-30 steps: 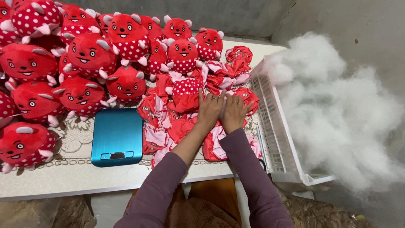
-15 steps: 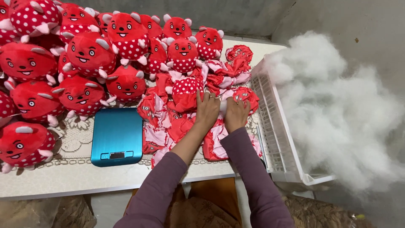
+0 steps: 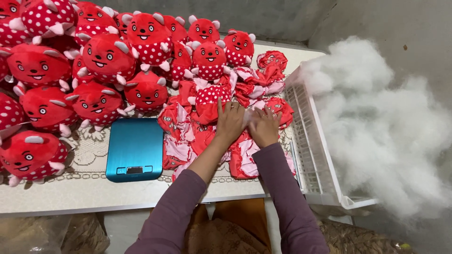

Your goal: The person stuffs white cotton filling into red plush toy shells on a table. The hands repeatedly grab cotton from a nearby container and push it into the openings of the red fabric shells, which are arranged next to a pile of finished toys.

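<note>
Both my hands rest side by side on a pile of flat, unstuffed red and pink toy skins (image 3: 197, 136) on the table. My left hand (image 3: 229, 123) lies palm down on the pile, fingers together, a ring on one finger. My right hand (image 3: 264, 126) presses the pile just beside it, with a small tuft of white stuffing showing between the two hands. Whether either hand grips a skin cannot be told. Stuffed red plush toys with white dots (image 3: 108, 56) are heaped at the back and left.
A blue digital kitchen scale (image 3: 135, 148) sits on a lace mat left of the pile. A white slatted plastic crate (image 3: 313, 155) stands at the table's right edge, beside a big heap of white fibre stuffing (image 3: 386, 122). Brown sacks lie under the table.
My hands have shifted slightly on the pile; the right hand has slid a little lower and away from the left. Nothing else has moved.
</note>
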